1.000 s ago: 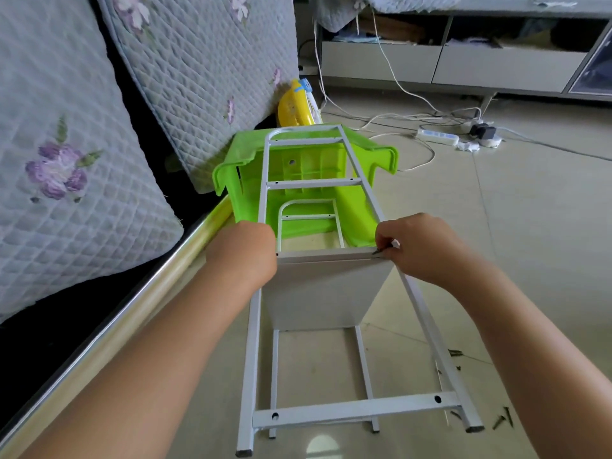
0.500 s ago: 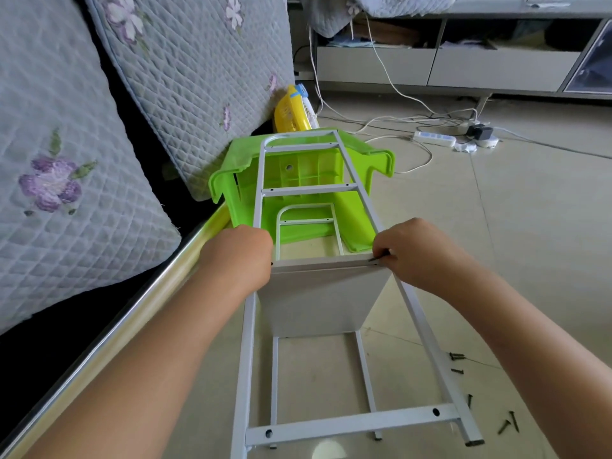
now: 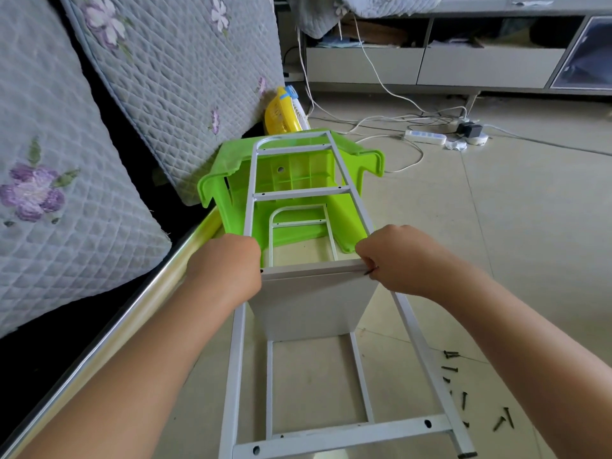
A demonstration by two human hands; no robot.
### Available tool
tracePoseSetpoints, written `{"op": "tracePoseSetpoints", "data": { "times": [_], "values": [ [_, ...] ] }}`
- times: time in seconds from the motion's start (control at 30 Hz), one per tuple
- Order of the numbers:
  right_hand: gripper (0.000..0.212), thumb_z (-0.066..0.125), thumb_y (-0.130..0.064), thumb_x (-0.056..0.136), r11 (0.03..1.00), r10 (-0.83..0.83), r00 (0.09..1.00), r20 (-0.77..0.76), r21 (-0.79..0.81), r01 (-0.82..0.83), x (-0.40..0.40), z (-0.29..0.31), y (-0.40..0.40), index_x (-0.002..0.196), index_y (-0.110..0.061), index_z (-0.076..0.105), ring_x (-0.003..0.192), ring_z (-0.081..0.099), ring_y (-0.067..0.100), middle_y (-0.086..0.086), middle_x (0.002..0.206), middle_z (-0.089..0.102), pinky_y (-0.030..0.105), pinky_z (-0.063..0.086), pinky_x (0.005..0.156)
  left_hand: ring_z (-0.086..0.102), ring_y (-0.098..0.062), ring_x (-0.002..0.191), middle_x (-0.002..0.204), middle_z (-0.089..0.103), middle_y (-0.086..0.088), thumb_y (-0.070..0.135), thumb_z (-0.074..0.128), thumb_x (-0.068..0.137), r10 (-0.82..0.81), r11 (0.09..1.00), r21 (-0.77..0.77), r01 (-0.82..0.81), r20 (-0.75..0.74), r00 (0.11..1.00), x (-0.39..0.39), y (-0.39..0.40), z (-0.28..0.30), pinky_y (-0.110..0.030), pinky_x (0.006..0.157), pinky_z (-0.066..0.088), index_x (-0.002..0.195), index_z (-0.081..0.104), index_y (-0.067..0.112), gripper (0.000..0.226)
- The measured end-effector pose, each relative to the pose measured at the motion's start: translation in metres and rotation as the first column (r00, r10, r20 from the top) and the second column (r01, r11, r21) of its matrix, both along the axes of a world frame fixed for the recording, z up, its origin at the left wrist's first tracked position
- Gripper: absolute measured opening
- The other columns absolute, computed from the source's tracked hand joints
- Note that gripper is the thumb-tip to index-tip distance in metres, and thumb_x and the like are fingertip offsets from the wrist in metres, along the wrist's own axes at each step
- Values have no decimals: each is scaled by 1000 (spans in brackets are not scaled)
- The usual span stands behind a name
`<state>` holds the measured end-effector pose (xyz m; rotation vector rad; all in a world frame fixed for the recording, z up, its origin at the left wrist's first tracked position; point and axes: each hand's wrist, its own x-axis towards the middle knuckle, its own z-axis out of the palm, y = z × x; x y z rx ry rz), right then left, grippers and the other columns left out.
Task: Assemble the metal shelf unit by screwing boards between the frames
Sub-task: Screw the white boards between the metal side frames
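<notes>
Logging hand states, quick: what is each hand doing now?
Left hand: grips the board's left end.
Right hand: pinches a dark screw at the board's right end.

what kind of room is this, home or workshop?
Most likely a home living room, not a workshop: quilted floral cushions on a sofa at left, a low TV-style cabinet, and a power strip with cables on the tiled floor.

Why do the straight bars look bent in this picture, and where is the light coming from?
Head view: the wide lens bows the white frame and the cabinet toward the edges. Soft daylight, only faint shadows; a bright glare patch on the floor at the bottom edge. The loose screws look sharp; both forearms loom large.
</notes>
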<state>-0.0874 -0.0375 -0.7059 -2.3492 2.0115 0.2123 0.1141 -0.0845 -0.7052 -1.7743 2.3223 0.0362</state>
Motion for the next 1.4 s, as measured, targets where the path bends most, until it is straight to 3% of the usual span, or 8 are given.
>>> {"op": "tracePoseSetpoints", "data": {
  "times": [0.1, 0.2, 0.33, 0.57, 0.7, 1.27, 1.33, 1.4],
  "values": [
    [22, 44, -8, 87, 999, 19, 996, -86, -25, -21, 3, -3, -6, 72, -19, 34, 75, 39, 24, 0, 71, 31, 22, 20, 45, 45, -25, 68, 59, 36, -4, 3, 51, 79, -28, 999, -44, 27, -18, 999, -1, -2, -3, -26, 48, 30, 55, 33, 12, 31],
    [15, 45, -7, 87, 999, -4, 998, -69, -45, 0, 3, -1, -10, 82, -19, 38, 80, 47, 27, 7, 88, 45, 26, 27, 53, 49, -27, 68, 59, 38, -4, 7, 53, 83, -24, 996, -87, 20, -45, 999, 1, -11, -10, -28, 50, 32, 56, 35, 12, 33],
    [20, 46, -5, 85, 996, -48, 999, 22, -74, 50, 5, -4, -16, 73, -16, 34, 80, 46, 31, 12, 101, 56, 28, 28, 57, 56, -26, 75, 67, 51, -2, 15, 61, 83, 3, 997, -78, -13, -128, 992, 10, -26, -14, -27, 58, 38, 78, 67, 14, 9],
    [15, 50, -5, 83, 987, -110, 991, 72, -110, 118, 4, -2, -21, 79, -18, 43, 73, 41, 27, 1, 65, 33, 25, 23, 45, 58, -25, 80, 78, 58, -3, 15, 62, 81, 59, 998, -26, -64, -150, 987, 7, -37, -13, -27, 59, 39, 86, 69, 17, 9],
    [14, 52, -7, 82, 992, -92, 994, 57, -77, 96, 3, 4, -20, 77, -17, 44, 73, 42, 27, -3, 63, 31, 21, 23, 45, 60, -24, 89, 95, 64, -1, 16, 61, 82, 57, 998, -36, -60, -83, 995, 6, -36, -14, -26, 62, 39, 97, 69, 21, 18],
    [7, 52, -9, 84, 995, -85, 994, 67, -39, 88, 4, 6, -21, 86, -15, 52, 77, 44, 25, 4, 85, 44, 25, 31, 51, 56, -22, 72, 69, 52, 0, 13, 60, 82, 42, 999, -28, -43, -47, 998, 5, -34, -13, -25, 52, 36, 82, 65, 15, 5],
    [10, 55, -14, 86, 992, -87, 986, 142, -73, 98, -1, 1, -18, 95, -13, 60, 81, 50, 27, 7, 86, 53, 27, 39, 61, 55, -23, 70, 64, 49, -1, 13, 60, 81, 44, 999, -26, -46, -50, 998, 6, -34, -13, -26, 54, 37, 75, 61, 14, 6],
    [14, 62, -18, 84, 974, -111, 925, 365, -144, 173, -10, -6, -12, 94, -11, 68, 86, 59, 26, 7, 86, 65, 28, 45, 69, 54, -23, 67, 62, 48, -1, 13, 61, 80, 49, 999, -20, -50, -55, 997, 6, -33, -13, -25, 52, 36, 67, 57, 13, 14]
  ]
}}
